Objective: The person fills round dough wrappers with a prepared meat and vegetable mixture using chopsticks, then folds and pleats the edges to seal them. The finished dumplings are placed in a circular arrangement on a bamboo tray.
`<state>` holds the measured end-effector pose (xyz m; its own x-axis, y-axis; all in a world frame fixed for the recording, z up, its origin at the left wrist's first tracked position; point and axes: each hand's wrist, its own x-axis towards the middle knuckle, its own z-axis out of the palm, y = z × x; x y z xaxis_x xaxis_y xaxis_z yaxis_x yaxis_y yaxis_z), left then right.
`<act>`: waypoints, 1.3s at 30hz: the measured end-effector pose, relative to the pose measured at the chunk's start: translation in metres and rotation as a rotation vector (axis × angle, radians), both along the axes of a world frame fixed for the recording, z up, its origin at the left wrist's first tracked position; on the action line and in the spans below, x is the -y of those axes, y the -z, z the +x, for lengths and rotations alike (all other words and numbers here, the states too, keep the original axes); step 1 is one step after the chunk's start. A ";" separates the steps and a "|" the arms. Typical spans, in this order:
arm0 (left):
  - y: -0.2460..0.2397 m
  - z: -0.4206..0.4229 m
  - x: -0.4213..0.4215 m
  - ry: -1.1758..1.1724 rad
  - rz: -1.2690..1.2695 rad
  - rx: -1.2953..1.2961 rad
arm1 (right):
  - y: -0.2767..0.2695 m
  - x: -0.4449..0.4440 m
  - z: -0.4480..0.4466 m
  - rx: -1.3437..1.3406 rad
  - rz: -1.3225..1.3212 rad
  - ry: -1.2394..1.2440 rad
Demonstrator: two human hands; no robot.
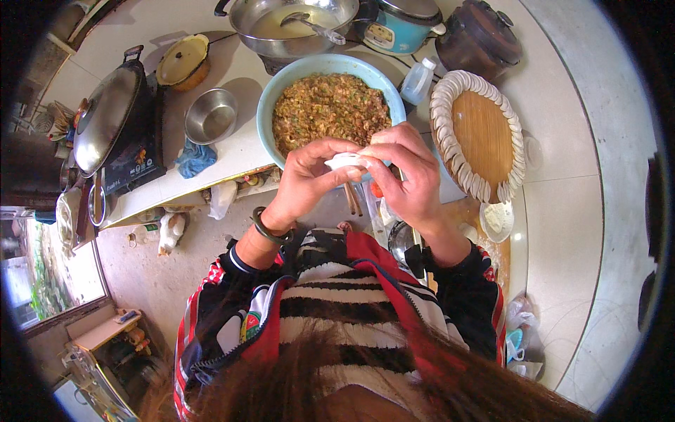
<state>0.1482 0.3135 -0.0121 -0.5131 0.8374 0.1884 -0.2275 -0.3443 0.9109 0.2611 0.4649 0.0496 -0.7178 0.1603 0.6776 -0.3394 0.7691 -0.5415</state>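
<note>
Between my two hands a white dough dumpling (344, 160) is pinched by the fingertips. My left hand (311, 176) supports it from the left, thumb in front and fingers behind. On the other side my right hand (403, 171) grips its right end with thumb and forefinger. Both hands are over the near rim of a light blue basin (266, 113), which holds minced filling (332, 105). A pair of chopsticks (352, 199) sticks out below the basin's near rim, partly hidden by the hands. To the right, folded dumplings (445, 100) line the edge of a round wooden board (482, 137).
A steel wok (248, 26) with a ladle (316, 27), a blue rice cooker (398, 31) and a dark lidded pot (477, 42) stand behind. A lidded pan (111, 111), steel bowl (211, 116) and blue cloth (195, 158) are left. A bowl of flour (497, 219) sits right.
</note>
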 end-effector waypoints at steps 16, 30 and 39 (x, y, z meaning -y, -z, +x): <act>-0.010 -0.002 0.006 -0.008 -0.129 -0.178 | -0.004 -0.005 -0.008 0.044 0.001 -0.118; -0.018 -0.002 0.007 -0.029 -0.228 -0.221 | -0.002 -0.007 -0.016 0.048 0.082 -0.146; -0.017 -0.004 0.006 -0.016 -0.262 -0.267 | -0.001 -0.007 -0.020 0.049 0.087 -0.118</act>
<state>0.1442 0.3072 0.0050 -0.4884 0.8671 0.0979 0.0335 -0.0934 0.9951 0.2414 0.4723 0.0501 -0.7608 0.0147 0.6488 -0.4051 0.7703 -0.4925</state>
